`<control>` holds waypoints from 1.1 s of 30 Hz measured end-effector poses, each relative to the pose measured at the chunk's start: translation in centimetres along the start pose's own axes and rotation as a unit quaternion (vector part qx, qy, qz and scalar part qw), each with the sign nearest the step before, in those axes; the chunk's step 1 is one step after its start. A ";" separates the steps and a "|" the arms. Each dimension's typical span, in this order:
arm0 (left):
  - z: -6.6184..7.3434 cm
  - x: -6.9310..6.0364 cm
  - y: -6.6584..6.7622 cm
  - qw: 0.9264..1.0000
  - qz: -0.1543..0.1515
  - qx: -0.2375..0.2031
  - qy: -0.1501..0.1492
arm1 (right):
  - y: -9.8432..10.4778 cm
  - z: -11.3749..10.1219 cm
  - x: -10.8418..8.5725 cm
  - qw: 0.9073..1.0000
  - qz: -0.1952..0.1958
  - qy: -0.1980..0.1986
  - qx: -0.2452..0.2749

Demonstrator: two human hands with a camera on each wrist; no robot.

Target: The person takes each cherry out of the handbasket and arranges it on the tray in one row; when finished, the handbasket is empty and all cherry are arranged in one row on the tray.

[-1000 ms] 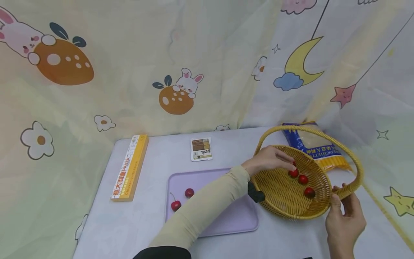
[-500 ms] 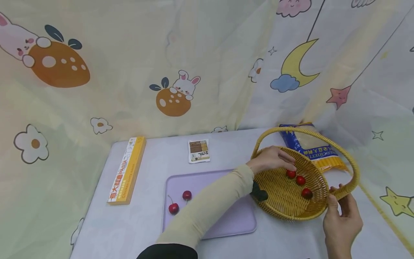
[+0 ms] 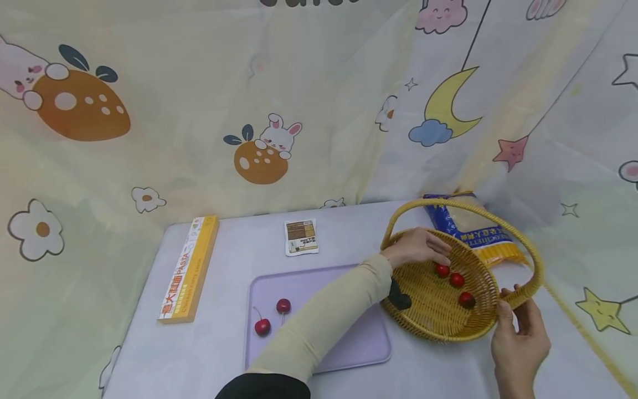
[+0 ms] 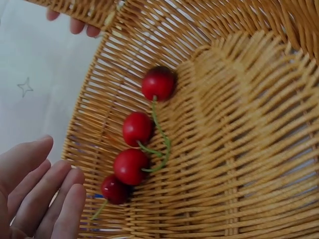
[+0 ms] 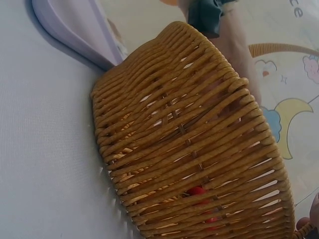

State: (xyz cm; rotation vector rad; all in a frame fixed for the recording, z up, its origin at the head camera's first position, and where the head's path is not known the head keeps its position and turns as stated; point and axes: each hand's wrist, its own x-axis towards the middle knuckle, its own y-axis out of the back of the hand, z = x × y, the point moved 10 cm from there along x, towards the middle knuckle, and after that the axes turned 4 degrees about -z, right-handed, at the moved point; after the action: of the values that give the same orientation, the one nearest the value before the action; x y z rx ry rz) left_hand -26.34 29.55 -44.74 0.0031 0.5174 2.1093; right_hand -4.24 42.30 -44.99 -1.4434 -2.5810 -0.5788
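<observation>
With 12 o'clock taken as straight away from the person, the right hand (image 3: 520, 338) is seen nearest, at the wicker basket's (image 3: 428, 318) 4 o'clock; the foot of the handle (image 3: 535, 260) is gripped there between thumb and curled fingers. A purple tray (image 3: 349, 352) is set between the basket's 8 and 9 o'clock, crossed by the left sleeve (image 3: 319, 327). On the tray, two red cherries with stems are seen: the nearer cherry (image 3: 262, 327) at the tray's 9 o'clock, the farther cherry (image 3: 283, 306) at its 10.

Inside the basket, stemmed cherries (image 3: 457, 280) are lined along the wall from about 4 round to 12 o'clock; four are shown in the left wrist view, one of them hidden in the head view. The left hand (image 3: 418, 247) is held over the rim at 11 o'clock, its fingers loosely extended beside the farthest cherry, with nothing grasped.

Farther out, a yellow and white pasta box (image 3: 188, 271) is laid between the tray's 9 and 10 o'clock, and a small sachet (image 3: 301, 237) near its 12. A blue and yellow pasta bag (image 3: 478, 227) is placed just beyond the basket at 1 o'clock, backed by a printed cloth (image 3: 324, 66).
</observation>
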 end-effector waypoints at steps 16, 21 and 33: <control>-2.3 1.3 -0.4 1.000 0.014 0.004 0.000 | -0.4 0.0 -0.4 1.000 -0.008 0.002 -0.006; -2.7 1.7 -0.6 1.000 0.019 0.009 0.006 | -0.4 -0.1 -0.4 1.000 -0.007 0.007 -0.013; -2.3 2.2 -2.1 0.998 -0.011 0.070 0.001 | 0.1 -0.4 -0.3 0.999 -0.002 0.018 -0.028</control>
State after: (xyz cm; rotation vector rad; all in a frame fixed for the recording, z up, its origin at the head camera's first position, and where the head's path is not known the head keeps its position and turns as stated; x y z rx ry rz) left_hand -26.39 31.52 -47.99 0.0737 0.6619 2.0478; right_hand -4.08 41.97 -44.72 -1.4312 -2.5607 -0.6751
